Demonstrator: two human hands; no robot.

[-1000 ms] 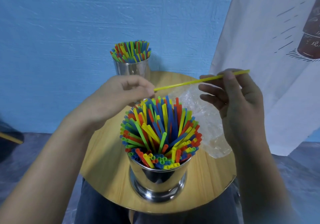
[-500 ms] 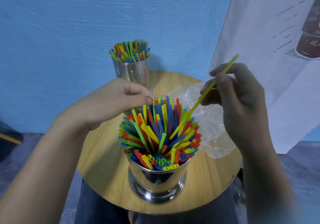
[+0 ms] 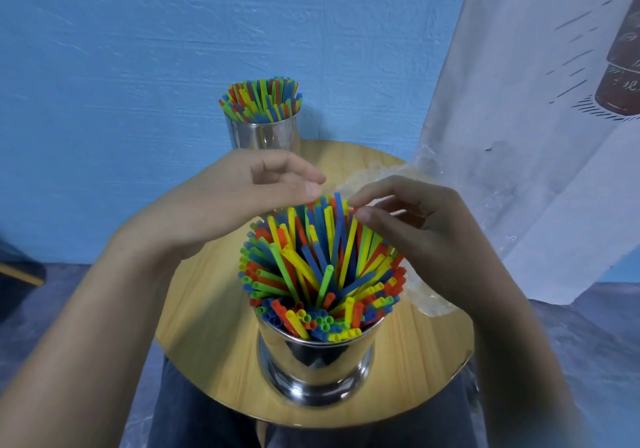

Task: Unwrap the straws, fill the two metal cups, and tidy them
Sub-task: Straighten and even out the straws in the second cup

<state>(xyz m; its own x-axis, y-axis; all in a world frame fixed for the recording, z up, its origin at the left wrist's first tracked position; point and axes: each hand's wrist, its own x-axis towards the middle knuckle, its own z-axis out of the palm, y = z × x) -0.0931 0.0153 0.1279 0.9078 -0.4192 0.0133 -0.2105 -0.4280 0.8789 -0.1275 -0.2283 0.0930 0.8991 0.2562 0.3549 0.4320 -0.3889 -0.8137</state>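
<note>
Shiny metal cup packed with multicoloured plastic straws, at 6 o'clock on the round wooden table; left hand, loosely curled, rests on the straw tips at 11 o'clock, while the right hand touches thumb and forefinger to them at 1 o'clock, pinch indeterminable.

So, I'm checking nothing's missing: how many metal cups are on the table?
2. The near cup stands at the front of the table, full of straws; the far cup stands at its back edge, also full.
</note>
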